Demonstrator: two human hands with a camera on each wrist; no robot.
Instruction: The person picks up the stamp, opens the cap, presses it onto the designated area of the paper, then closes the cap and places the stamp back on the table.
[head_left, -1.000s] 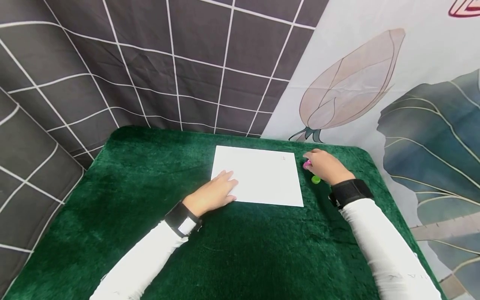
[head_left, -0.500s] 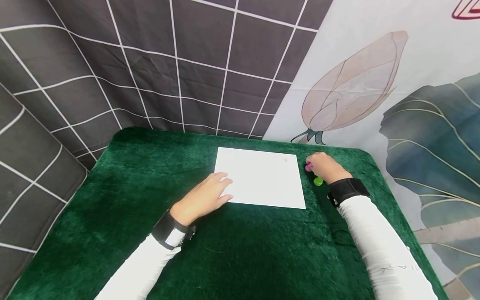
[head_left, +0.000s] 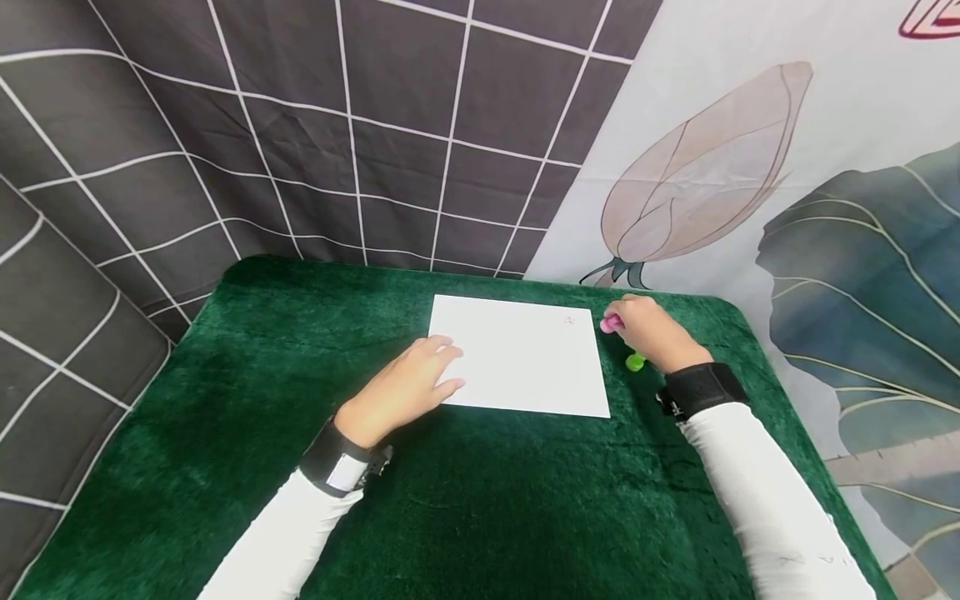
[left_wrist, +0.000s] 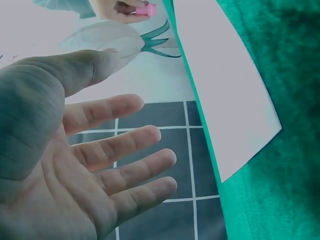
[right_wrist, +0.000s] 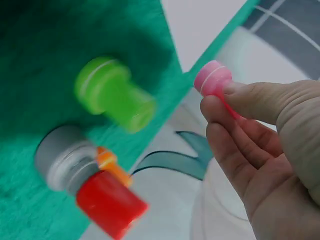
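Left hand (head_left: 401,383): fingers straight, at left edge of paper (head_left: 525,358); contact unclear. Sheet lies between the hands, could skid if unpinned. Right hand (head_left: 656,331) pinches pink stamp (head_left: 611,323); fingertip hold might slip. Green stamp (head_left: 635,362) just nearside; low wrist could knock it.

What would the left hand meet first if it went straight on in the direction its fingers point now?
Probably the white sheet: in the head view, the left hand overlaps its left edge and points across it. The hand's height is unclear, so it might pass above without touching.
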